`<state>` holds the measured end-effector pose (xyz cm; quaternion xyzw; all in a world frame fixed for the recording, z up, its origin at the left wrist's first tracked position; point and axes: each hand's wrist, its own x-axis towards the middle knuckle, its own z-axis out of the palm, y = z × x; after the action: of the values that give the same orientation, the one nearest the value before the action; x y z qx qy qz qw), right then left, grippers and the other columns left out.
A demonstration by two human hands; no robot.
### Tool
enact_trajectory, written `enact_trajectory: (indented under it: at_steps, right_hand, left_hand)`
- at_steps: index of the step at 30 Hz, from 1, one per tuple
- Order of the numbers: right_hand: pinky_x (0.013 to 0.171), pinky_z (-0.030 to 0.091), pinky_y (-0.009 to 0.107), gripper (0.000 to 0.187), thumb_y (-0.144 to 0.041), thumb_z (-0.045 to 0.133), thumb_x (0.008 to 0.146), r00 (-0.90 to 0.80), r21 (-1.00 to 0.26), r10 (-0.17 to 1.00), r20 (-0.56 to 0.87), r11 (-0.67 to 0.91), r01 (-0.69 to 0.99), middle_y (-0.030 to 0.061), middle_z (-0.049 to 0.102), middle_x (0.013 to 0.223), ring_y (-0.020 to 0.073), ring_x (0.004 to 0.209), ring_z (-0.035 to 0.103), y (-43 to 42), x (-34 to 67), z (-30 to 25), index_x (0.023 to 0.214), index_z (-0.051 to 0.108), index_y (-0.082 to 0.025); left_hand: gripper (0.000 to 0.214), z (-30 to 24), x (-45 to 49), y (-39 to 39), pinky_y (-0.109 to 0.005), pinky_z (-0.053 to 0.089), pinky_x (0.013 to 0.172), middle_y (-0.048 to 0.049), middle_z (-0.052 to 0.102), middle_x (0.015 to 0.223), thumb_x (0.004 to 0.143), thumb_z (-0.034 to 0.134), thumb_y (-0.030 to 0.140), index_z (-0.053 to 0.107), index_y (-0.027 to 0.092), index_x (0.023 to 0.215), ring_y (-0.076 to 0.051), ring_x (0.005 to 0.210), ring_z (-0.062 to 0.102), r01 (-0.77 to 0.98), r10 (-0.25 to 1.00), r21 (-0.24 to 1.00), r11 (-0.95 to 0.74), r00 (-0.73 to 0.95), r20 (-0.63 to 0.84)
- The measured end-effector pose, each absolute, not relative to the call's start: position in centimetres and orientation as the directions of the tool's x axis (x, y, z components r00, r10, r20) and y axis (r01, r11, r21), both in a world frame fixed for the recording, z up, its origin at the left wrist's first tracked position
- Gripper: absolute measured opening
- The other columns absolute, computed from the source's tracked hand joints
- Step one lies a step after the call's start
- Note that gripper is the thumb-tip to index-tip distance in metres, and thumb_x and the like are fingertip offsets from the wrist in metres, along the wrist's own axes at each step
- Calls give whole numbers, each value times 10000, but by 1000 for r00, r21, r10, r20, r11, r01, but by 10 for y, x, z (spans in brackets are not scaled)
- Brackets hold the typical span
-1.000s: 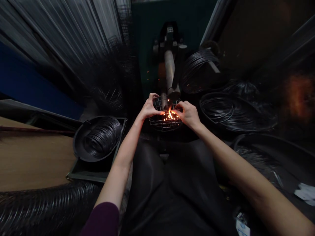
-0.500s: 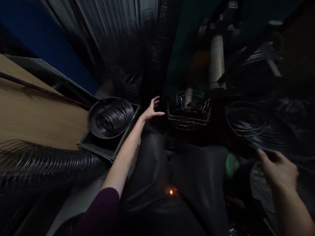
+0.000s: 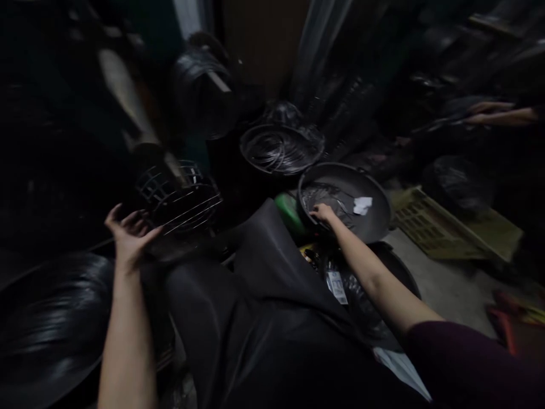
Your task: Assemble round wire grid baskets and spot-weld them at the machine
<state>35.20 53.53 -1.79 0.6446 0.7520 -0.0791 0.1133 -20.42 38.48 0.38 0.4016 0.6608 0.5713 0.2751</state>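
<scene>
In dim light, the left hand (image 3: 130, 238), fingers spread apart, is just beside a round, silvery wire basket (image 3: 191, 216). The right hand (image 3: 324, 213) is over a wide, dark, round pan (image 3: 377, 218), its grip impossible to tell; farther right, a yellow, slatted crate (image 3: 438, 230) rests on grey floor (image 3: 451, 287).

The basket (image 3: 193, 210) is thin metal wire with a faint glint, and the dark basin (image 3: 340, 180) looks smooth and matt around a scrap of white paper (image 3: 362, 205). My dark lap covering (image 3: 275, 255) has a soft, leathery sheen; my sleeve (image 3: 464, 355) is matt cloth, the coiled wire (image 3: 275, 152) glossy metal.
</scene>
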Motion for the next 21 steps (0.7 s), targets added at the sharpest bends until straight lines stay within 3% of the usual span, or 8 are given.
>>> enact_trajectory:
  at_steps: [3, 8, 11, 14, 17, 21]
  right_hand:
    - [863, 548, 362, 330, -393, 565, 980, 69, 104, 923, -379, -31, 994, 82, 682, 1076, 164, 947, 661, 551, 373, -37, 1164, 646, -130]
    - [938, 504, 393, 441, -269, 492, 994, 110, 131, 907, -406, -61, 989, 172, 652, 1224, 226, 1086, 651, 564, 389, -48, 1408, 507, -118]
    - [945, 489, 394, 407, -186, 481, 964, 74, 114, 910, -408, -30, 993, 219, 653, 1216, 268, 1119, 646, 567, 395, -47, 1350, 571, -97]
    - [988, 456, 401, 349, -142, 453, 946, 20, 68, 920, -390, 7, 998, 259, 645, 1215, 302, 1169, 622, 570, 394, -46, 1206, 677, -79]
    - [1022, 434, 376, 346, -210, 515, 934, -45, -23, 929, -367, 39, 999, 225, 650, 1244, 292, 1195, 602, 578, 385, -50, 1209, 690, -96]
    - [1059, 406, 287, 399, -331, 471, 973, -96, -179, 943, -319, 40, 983, 111, 654, 1301, 212, 1214, 585, 588, 372, -57, 1265, 674, -149]
  left_hand:
    - [1139, 14, -195, 364, -576, 474, 1052, 43, 558, 1251, 319, 937, 260, 337, 433, 1271, -245, 1184, 625, 264, 839, 964, -19, -521, 159]
    - [1036, 38, -158, 332, -595, 450, 1074, 28, 555, 1280, 438, 908, 246, 402, 468, 1315, -270, 1226, 604, 446, 871, 887, -119, -382, 309]
    - [972, 40, -139, 331, -599, 437, 1096, -22, 552, 1327, 510, 905, 376, 436, 416, 1361, -313, 1270, 565, 574, 892, 813, -97, -313, 327]
    - [804, 34, -122, 342, -567, 475, 1077, -72, 542, 1308, 602, 848, 477, 539, 302, 1324, -333, 1246, 562, 779, 935, 621, -81, -156, 318]
    - [742, 27, -105, 355, -539, 493, 1070, -105, 501, 1320, 664, 790, 518, 569, 248, 1318, -340, 1253, 546, 869, 973, 485, -98, -20, 231]
    - [762, 20, -91, 363, -563, 472, 1093, -134, 429, 1392, 698, 762, 562, 544, 240, 1353, -366, 1321, 486, 868, 988, 493, -67, -12, 156]
